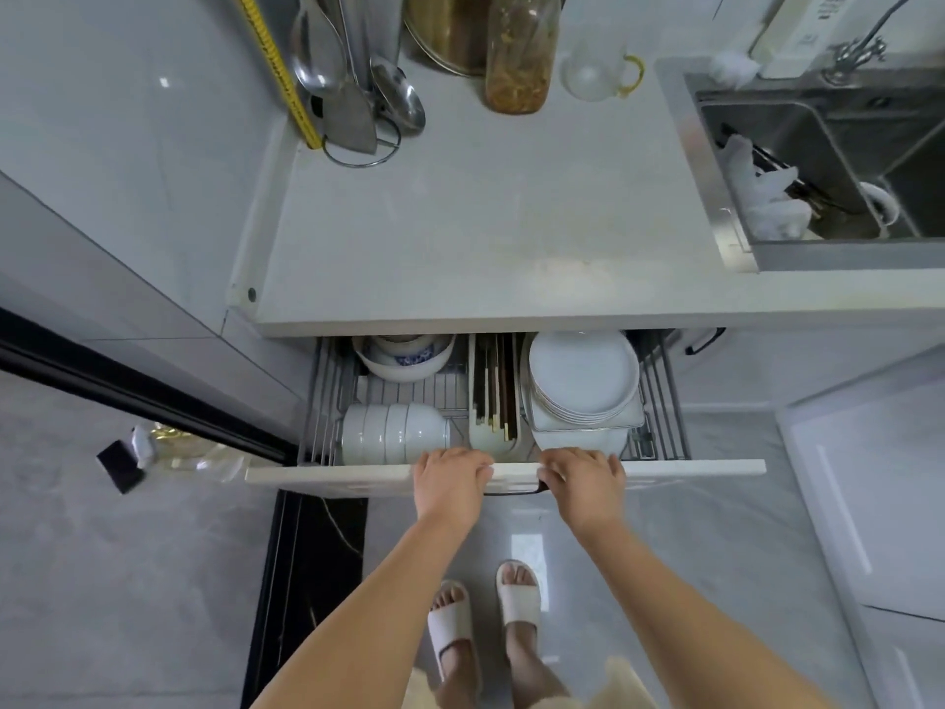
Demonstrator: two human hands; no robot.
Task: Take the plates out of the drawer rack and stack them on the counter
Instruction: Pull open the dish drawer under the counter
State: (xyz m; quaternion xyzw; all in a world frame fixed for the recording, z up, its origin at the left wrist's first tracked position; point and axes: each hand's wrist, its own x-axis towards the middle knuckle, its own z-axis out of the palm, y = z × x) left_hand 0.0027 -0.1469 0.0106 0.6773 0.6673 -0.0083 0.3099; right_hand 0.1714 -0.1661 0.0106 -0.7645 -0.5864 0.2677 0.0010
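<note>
A wire drawer rack [657,401] stands pulled out under the pale counter [486,227]. In its right half leans a stack of white round plates [583,376] on a square white dish. My left hand [450,483] and my right hand [583,478] both grip the top edge of the white drawer front [690,468], fingers curled over it, either side of the dark handle. Neither hand touches the plates.
The rack's left half holds nested white bowls [388,432] and a blue-patterned bowl [409,358]; a chopstick holder [493,396] sits in the middle. Utensils [353,84], a jar [519,53] and a glass cup [598,69] stand at the counter's back. A sink [818,161] lies at right.
</note>
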